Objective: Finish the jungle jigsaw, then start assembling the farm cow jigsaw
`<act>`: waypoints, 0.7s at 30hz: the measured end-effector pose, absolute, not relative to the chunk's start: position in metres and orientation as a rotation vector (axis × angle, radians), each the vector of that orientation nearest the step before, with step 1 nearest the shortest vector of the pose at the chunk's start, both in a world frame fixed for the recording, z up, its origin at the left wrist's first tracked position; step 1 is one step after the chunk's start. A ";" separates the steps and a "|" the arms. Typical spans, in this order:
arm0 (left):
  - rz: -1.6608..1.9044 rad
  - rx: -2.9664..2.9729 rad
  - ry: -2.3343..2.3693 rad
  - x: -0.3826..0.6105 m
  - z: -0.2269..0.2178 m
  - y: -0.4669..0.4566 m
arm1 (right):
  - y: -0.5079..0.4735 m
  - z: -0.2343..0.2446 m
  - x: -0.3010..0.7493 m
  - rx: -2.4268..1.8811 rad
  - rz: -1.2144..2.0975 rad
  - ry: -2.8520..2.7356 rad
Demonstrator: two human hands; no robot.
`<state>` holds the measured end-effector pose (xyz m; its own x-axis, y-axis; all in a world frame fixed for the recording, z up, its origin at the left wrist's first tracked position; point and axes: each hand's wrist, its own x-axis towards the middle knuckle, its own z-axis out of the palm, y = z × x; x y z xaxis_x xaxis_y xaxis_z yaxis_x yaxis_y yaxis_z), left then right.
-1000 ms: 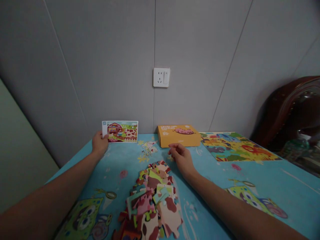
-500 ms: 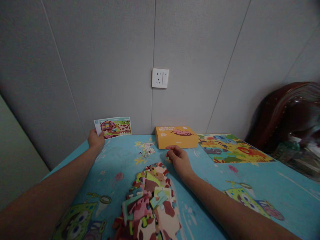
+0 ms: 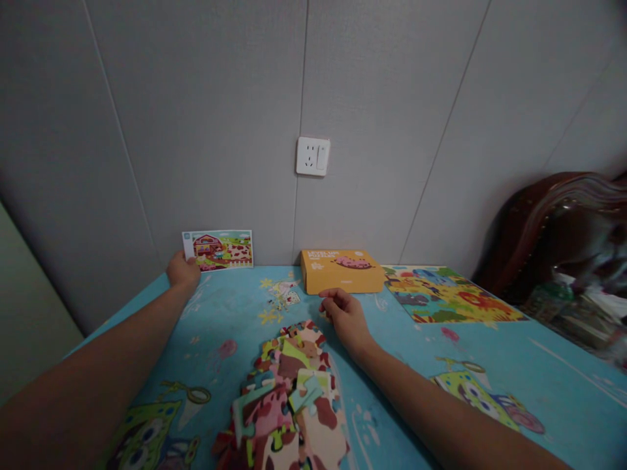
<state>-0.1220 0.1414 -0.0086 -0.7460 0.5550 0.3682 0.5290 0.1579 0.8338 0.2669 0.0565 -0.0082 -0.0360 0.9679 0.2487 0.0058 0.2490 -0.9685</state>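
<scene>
At the far left I have the left hand (image 3: 183,271) pinching the left end of a small, flat, rectangular printed card with a white border (image 3: 224,250), upright at the back of the bench (image 3: 235,310), in front of the grey panelled wall (image 3: 215,130). I judge the step to be holding this card steady and readable: a light pinch on the plain white strip serves best, thumb clear of the printing, lower edge level, no squeeze that would bow it. Its face shows a red barn, a small figure, green ground, a brown-patched cream shape and a pale fence along the bottom; it looks flat. To its right and nearer me rises a long heap of thick, interlocking puzzle pieces (image 3: 298,391), cream with brown patches, pink, green and red, overlapping at odd angles, so I favour reaching around it. Behind the heap sits an orange-yellow cardboard puzzle box with a pink printed shape (image 3: 343,277). Just in front of it rests my right hand (image 3: 323,303), relaxed and loosely curled, nothing visible in it; whether it touches the box I cannot tell. Farther right lies a flat yellow-and-green animal picture (image 3: 450,297).
</scene>
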 end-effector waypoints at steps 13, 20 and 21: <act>1.818 0.741 2.375 -0.121 -0.005 0.122 | 0.056 -0.006 0.267 -1.027 1.026 -1.367; 1.808 0.674 2.337 -0.090 -0.004 0.068 | 0.057 -0.008 0.265 -1.038 1.003 -1.428; 1.796 0.701 2.330 -0.080 -0.006 0.058 | 0.056 -0.008 0.265 -1.037 1.002 -1.444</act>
